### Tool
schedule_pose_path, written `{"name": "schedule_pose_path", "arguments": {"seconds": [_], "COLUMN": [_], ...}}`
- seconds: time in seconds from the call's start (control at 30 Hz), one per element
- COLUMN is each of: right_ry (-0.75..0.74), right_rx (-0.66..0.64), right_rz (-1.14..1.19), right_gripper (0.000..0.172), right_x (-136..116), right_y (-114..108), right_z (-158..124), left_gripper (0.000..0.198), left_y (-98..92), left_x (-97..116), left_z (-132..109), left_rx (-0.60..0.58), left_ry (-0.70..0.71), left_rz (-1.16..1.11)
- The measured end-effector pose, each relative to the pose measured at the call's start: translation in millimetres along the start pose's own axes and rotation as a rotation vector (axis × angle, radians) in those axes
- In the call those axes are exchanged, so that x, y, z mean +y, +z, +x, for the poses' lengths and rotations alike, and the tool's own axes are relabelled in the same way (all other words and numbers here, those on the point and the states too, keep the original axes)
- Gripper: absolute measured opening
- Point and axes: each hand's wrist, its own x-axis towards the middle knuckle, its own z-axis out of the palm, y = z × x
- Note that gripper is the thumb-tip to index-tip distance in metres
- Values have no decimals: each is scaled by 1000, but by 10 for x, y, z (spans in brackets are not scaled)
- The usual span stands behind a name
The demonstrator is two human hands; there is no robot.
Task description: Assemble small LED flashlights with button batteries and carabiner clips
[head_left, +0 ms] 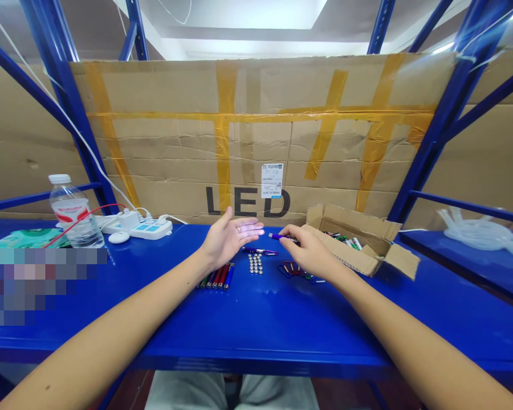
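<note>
My left hand (233, 238) is open above the shelf, its fingers stretched to the right and holding nothing; a ring sits on one finger. Pinched in my right hand (310, 247) is a slim purple flashlight (277, 236), its end pointing left. Another purple flashlight (256, 250) with a clip lies between the hands. Below it, button cells (255, 264) stand in short rows. Red, blue and green metal tubes (222, 277) lie side by side under my left hand, which partly covers them. Several coloured carabiner clips (293, 269) lie under my right hand.
An open cardboard box (354, 256) at the right holds similar small parts. On the left are a water bottle (74, 213), a power strip (149, 229) and a green packet (28, 238). Large cardboard (175, 148) backs the blue shelf (256, 330). Clear tubing (479, 230) lies far right.
</note>
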Motion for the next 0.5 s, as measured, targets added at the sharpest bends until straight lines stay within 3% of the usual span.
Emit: {"name": "schedule_pose_path", "arguments": {"seconds": [0.5], "right_ry": [-6], "right_rx": [143], "right_rz": [-5], "right_gripper": [16], "right_x": [15], "right_y": [-36], "right_z": [19], "left_gripper": [66], "left_y": [16], "left_x": [-29], "left_z": [26], "left_rx": [76], "left_ry": [-13], "left_rz": [-24]}}
